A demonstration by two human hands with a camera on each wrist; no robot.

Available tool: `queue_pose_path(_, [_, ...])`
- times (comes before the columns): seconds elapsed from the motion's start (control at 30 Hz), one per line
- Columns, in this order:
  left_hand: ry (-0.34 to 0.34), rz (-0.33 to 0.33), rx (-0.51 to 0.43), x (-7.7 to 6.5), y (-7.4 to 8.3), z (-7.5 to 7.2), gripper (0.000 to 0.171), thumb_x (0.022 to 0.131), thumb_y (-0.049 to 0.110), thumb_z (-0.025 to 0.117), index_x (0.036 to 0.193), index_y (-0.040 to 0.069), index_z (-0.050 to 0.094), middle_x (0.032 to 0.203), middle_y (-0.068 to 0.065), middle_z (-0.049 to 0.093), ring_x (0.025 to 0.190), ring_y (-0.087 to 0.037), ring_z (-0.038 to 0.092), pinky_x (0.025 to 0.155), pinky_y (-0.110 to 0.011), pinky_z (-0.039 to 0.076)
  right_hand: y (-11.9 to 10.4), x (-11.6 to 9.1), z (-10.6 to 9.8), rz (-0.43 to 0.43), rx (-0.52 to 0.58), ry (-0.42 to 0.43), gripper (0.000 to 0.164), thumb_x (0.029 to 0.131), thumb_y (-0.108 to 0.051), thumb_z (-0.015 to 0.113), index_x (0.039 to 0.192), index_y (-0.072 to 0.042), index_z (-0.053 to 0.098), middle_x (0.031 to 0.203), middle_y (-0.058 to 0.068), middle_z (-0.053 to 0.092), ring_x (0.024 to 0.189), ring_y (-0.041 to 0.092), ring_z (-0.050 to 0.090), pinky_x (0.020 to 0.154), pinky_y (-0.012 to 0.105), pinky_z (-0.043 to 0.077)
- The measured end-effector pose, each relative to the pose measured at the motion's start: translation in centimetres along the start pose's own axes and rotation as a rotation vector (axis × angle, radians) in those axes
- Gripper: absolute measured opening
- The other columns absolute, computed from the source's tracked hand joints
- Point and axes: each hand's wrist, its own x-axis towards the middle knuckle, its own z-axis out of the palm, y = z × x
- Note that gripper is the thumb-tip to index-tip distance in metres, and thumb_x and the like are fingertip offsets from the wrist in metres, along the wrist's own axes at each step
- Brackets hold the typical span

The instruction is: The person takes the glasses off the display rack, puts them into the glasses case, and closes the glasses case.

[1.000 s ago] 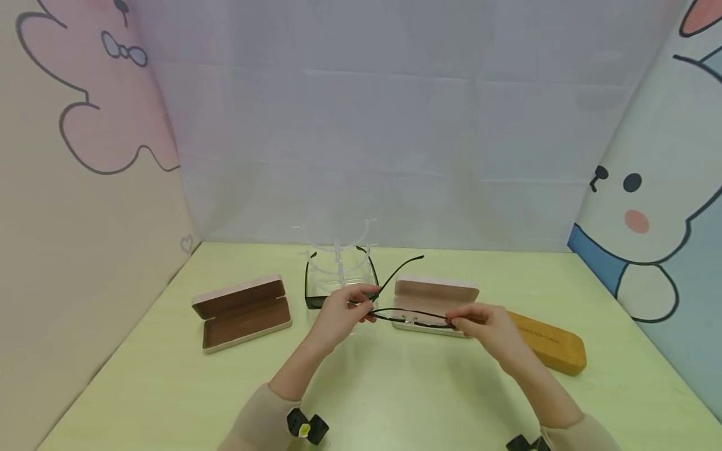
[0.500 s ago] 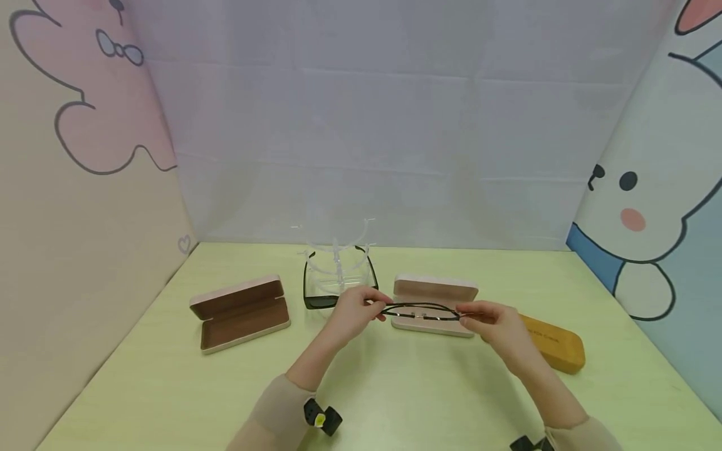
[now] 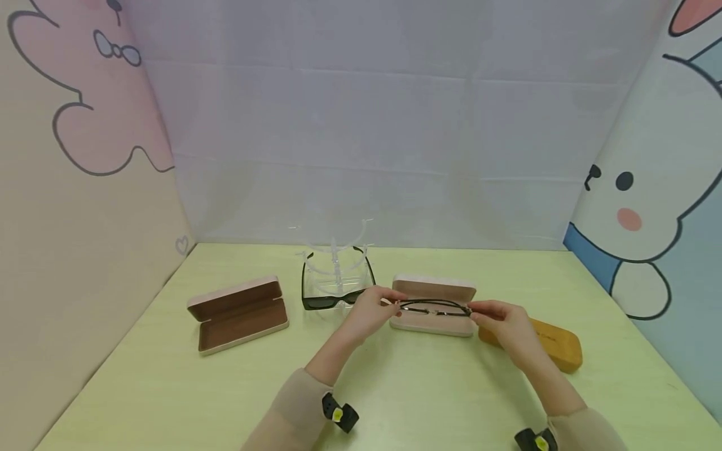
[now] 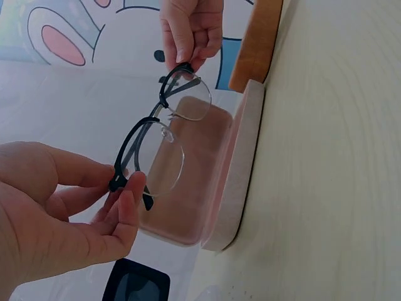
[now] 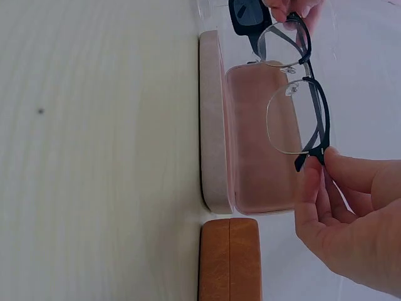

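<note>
Folded black-rimmed eyeglasses [image 3: 433, 307] with clear lenses are held level in front of the open pink-lined glasses case [image 3: 403, 322]. My left hand [image 3: 373, 310] pinches one end of the frame between thumb and fingers. At the other end my right hand [image 3: 503, 321] pinches the opposite hinge corner. In the left wrist view the eyeglasses [image 4: 119, 157] overlap the lining of the pink case [image 4: 182, 213], their temples crossed behind the lenses. The right wrist view has the eyeglasses [image 5: 322, 113] above the case too, the right hand [image 5: 357, 207] at their near corner.
An open brown-lined case [image 3: 242, 316] stands at the left. Black sunglasses [image 3: 321, 303] sit on a clear display stand [image 3: 336, 266] behind my left hand. A closed orange-brown case [image 3: 558, 347] lies right of the pink one, partly behind my right hand. Walls enclose the table.
The temple that stuck out beside my left hand has been folded in against the frame. Both hands have moved right with the eyeglasses, now more squarely over the pink-lined case.
</note>
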Motion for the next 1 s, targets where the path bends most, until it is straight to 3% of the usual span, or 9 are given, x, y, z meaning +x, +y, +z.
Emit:
queue_pose_path(0.1, [0.023,0.013,0.023,0.4,-0.3,0.7,0.024,0.086,0.001,0.055,0.107,0.005,0.066,0.097,-0.009,0.063,0.080,-0.025,0.063,0.056,-0.024,0.040,0.5,0.4,-0.1,0.000,-0.016,0.021,0.035,0.089,-0.020,0.059,0.116,0.002,0.059,0.110,0.016,0.063,0.085,-0.003,0.056,0.074,0.018,0.049])
queue_pose_path(0.2, [0.065,0.019,0.076,0.7,-0.8,1.3,0.021,0.086,0.002,0.057,0.104,0.004,0.067,0.090,-0.007,0.064,0.074,-0.019,0.064,0.054,-0.021,0.042,1.0,0.9,-0.1,-0.011,-0.066,0.034,0.035,0.088,-0.020,0.060,0.115,0.002,0.059,0.106,0.016,0.065,0.084,-0.001,0.057,0.072,0.015,0.048])
queue_pose_path(0.33, [0.128,0.045,0.210,1.1,-1.3,2.1,0.018,0.086,0.004,0.058,0.100,0.005,0.069,0.089,-0.006,0.064,0.072,-0.012,0.059,0.056,-0.020,0.044,1.4,1.5,-0.1,-0.040,-0.192,0.052,0.027,0.088,-0.018,0.059,0.109,-0.001,0.064,0.101,0.014,0.067,0.084,0.010,0.059,0.071,0.019,0.047])
queue_pose_path(0.53, [0.235,0.102,0.438,2.2,-1.1,3.0,0.016,0.085,0.005,0.058,0.093,0.006,0.072,0.089,-0.007,0.067,0.079,-0.016,0.060,0.063,-0.024,0.047,1.5,2.4,-0.3,-0.098,-0.357,0.077,0.019,0.088,-0.014,0.058,0.101,-0.005,0.069,0.094,0.011,0.068,0.079,0.017,0.056,0.070,0.030,0.044])
queue_pose_path(0.7, [0.299,0.073,0.564,2.9,-0.7,3.6,0.013,0.084,0.006,0.060,0.088,0.007,0.073,0.084,-0.005,0.068,0.078,-0.019,0.064,0.064,-0.028,0.052,1.9,3.2,0.1,-0.121,-0.424,0.068,0.017,0.088,-0.015,0.058,0.097,-0.005,0.069,0.086,0.009,0.068,0.070,0.014,0.056,0.063,0.030,0.043])
queue_pose_path(0.87, [0.354,0.045,0.704,3.2,-0.4,4.1,0.012,0.081,0.004,0.063,0.083,0.009,0.073,0.082,-0.004,0.070,0.072,-0.020,0.066,0.055,-0.028,0.052,1.8,3.7,0.6,-0.123,-0.477,0.052,0.016,0.088,-0.014,0.059,0.093,-0.004,0.070,0.090,0.011,0.069,0.076,0.021,0.060,0.064,0.036,0.046])
queue_pose_path(1.0, [0.379,0.002,0.781,3.5,-0.7,4.5,0.016,0.076,0.000,0.062,0.071,0.011,0.071,0.071,-0.002,0.068,0.060,-0.016,0.063,0.046,-0.027,0.046,1.6,3.9,0.9,-0.098,-0.508,0.042,0.017,0.087,-0.015,0.059,0.094,-0.004,0.070,0.093,0.013,0.068,0.080,0.025,0.062,0.064,0.038,0.047])
